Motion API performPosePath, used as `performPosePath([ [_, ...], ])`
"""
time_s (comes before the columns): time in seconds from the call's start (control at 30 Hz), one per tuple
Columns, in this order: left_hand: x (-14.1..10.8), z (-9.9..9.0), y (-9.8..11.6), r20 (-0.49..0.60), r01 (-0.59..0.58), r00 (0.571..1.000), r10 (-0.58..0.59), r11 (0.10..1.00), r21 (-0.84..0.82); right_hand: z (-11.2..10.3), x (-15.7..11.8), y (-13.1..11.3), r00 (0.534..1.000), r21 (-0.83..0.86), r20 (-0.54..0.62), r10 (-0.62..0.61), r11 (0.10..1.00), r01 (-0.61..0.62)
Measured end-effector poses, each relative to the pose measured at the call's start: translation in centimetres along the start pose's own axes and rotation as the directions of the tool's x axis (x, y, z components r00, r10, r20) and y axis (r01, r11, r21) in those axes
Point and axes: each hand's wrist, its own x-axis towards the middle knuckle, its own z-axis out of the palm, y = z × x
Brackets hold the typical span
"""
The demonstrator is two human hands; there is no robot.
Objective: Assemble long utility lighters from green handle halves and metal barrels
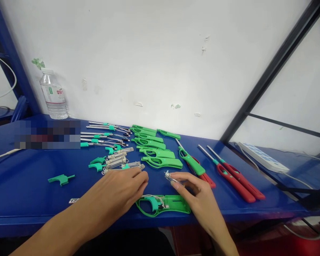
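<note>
My right hand [197, 192] pinches a clear lighter fuel tank [177, 180] with a metal valve end, between thumb and fingers. Closed fingers on my left hand [129, 186] hide whatever they may hold. That hand is beside a pile of clear fuel tanks [116, 160]. Below both hands, near the table's front edge, lies an opened green lighter shell [177, 203]. Inside it are a teal trigger [154, 203] and thin wires. A metal tube tip [73, 201] shows left of my left forearm, which covers the part between.
Several green lighter shells [162, 163] lie in a column, with metal tubes with wires [96, 135] to their left. Loose teal triggers [61, 179] are at left. Red lighters [237, 181] and an assembled green lighter [192, 161] lie right. A water bottle [53, 96] stands against the wall.
</note>
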Motion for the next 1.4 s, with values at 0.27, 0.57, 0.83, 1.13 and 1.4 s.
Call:
performPosePath([
  [0.27,0.0,0.7,0.4,-0.149,-0.068,0.987,0.055,0.994,-0.085,0.0,-0.5,-0.6,0.999,-0.033,0.025,-0.047,0.998,0.048],
  [0.57,0.6,0.9,1.0,-0.314,-0.090,0.949,0.023,0.975,-0.201,0.0,-0.6,-0.9,0.975,0.000,0.061,-0.215,0.976,0.216],
  [0.83,0.7,0.8,1.9,-0.290,-0.018,0.952,-0.097,0.929,-0.369,-0.2,-0.7,-1.2,0.959,-0.056,0.071,-0.273,0.959,0.277],
  [1.13,1.2,0.3,3.1,-0.187,0.127,0.944,-0.272,0.823,-0.554,-0.2,-0.8,-1.0,0.938,-0.074,0.107,-0.330,0.938,0.338],
  [1.4,0.9,0.3,3.7,-0.086,0.190,0.944,-0.319,0.737,-0.649,-0.1,-0.9,-1.1,0.920,-0.095,0.127,-0.372,0.918,0.384],
])
